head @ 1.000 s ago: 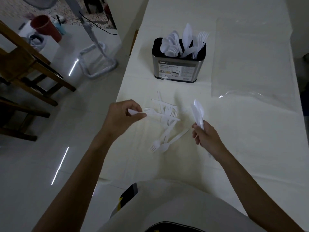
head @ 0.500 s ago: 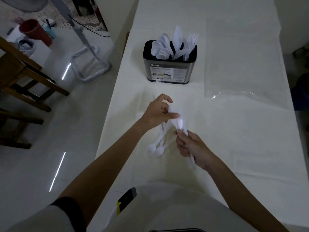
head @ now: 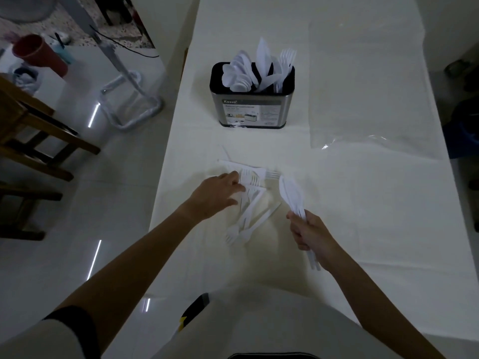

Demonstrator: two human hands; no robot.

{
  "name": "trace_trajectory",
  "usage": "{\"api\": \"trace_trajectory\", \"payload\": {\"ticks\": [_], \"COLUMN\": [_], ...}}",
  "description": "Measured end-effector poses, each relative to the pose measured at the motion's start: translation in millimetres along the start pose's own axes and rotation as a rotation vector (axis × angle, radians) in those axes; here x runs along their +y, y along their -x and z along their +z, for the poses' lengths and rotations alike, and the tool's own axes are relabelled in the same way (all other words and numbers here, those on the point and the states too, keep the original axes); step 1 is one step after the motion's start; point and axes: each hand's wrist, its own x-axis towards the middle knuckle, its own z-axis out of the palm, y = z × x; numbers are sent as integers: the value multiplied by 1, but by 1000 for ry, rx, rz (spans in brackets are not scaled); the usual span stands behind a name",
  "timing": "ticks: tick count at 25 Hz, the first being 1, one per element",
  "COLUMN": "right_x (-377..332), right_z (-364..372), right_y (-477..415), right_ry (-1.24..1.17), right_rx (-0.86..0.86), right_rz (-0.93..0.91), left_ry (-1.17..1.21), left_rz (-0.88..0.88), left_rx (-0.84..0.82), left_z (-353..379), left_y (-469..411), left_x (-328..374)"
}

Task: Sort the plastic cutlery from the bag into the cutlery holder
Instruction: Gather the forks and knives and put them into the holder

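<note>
A steel cutlery holder [head: 251, 110] stands on the white table, with white plastic spoons, knives and forks upright in its compartments. In front of it lies a loose pile of white plastic cutlery [head: 250, 200], mostly forks. My left hand [head: 216, 194] reaches over the left side of that pile, fingertips touching the pieces; whether it holds one is hidden. My right hand [head: 309, 233] grips a bunch of white knives [head: 291, 194] by the handles, blades pointing up and away. The clear plastic bag [head: 368, 99] lies flat to the right of the holder.
The table [head: 375, 216] is long and narrow, covered in white cloth; its left edge runs just left of the pile. Beyond that edge are a tiled floor, a wooden chair [head: 28, 130] and a red bucket [head: 39, 54].
My left hand passed a knife to the bunch in my right hand, then moved back left onto the pile. My right hand drew off to the right with the bunch.
</note>
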Motion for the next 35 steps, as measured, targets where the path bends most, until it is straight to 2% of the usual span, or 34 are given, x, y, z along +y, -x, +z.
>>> {"api": "trace_trajectory", "payload": {"ticks": [5, 11, 14, 16, 19, 22, 24, 26, 29, 31, 35], "right_x": [-5, -4, -6, -9, -14, -21, -27, -33, -35, -31, -30], "right_z": [-2, -3, -4, -5, -8, -10, -10, -6, 3, 7, 8], "right_y": [0, -1, -2, -4, -5, -6, -5, -1, 8, 10, 12], "right_ry": [19, -5, -20, 0, 14, 0, -41, -118, -225, -254, -238], "right_rx": [40, 82, 85, 88, 105, 97, 17, -98, -220, -277, -322], "right_rz": [-9, -14, -32, -77, -150, -203, -225, -206, -167, -172, -145], "left_ry": [32, -102, -90, 105, 469, 979, 1268, 1358, 1392, 1330, 1294], "left_rz": [24, 176, 267, 206, 10, -204, -285, -316, -349, -354, -252], "left_rx": [-34, 79, 221, 346, 481, 620, 552, 467, 430, 397, 287], "left_z": [-4, 1, -2, -12, -35, -57, -63, -60, -51, -46, -46], "left_y": [-16, -18, -18, -16, -14, -18, -22, -23, -24, -25, -25], "left_x": [1, -1, 4, 16, 39, 64, 75, 81, 85, 85, 82]}}
